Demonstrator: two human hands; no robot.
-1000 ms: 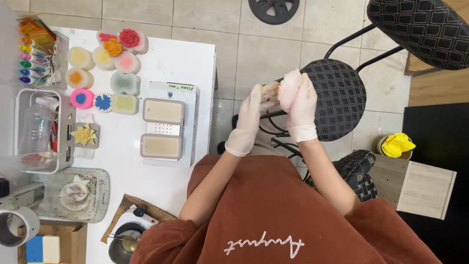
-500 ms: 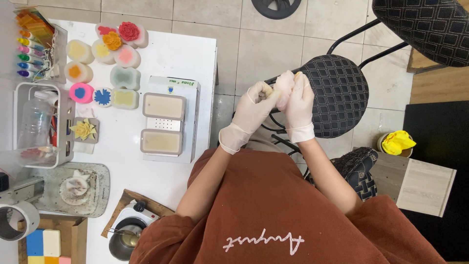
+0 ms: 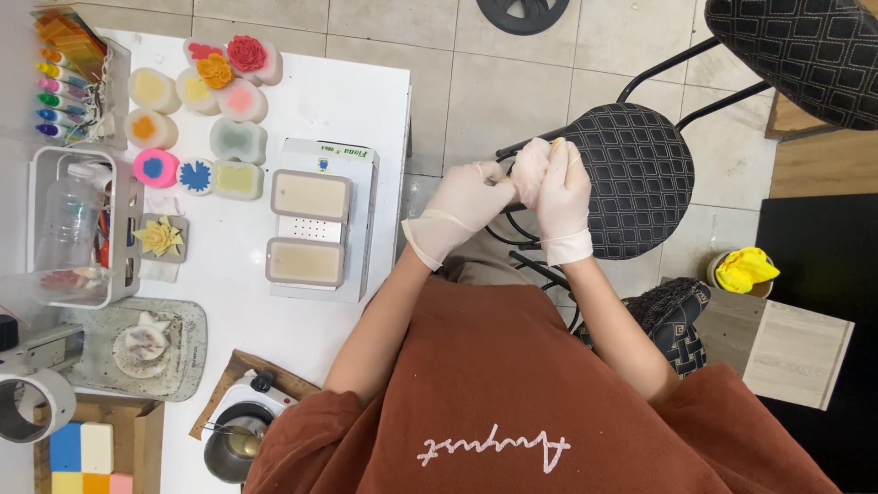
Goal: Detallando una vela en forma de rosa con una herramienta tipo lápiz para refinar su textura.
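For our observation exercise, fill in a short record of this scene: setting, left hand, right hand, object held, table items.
Setting: white table beside a black round stool, tiled floor
Left hand: gloved, fingertips touching the pale lump
Right hand: gloved, wrapped around the pale lump
Object held: small pale lump, kind unclear
Table items: two tan-filled moulds, flower-shaped coloured pieces, clear basket

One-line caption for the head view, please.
Gloved left hand and right hand work a pale lump above a black stool, beside a white table.
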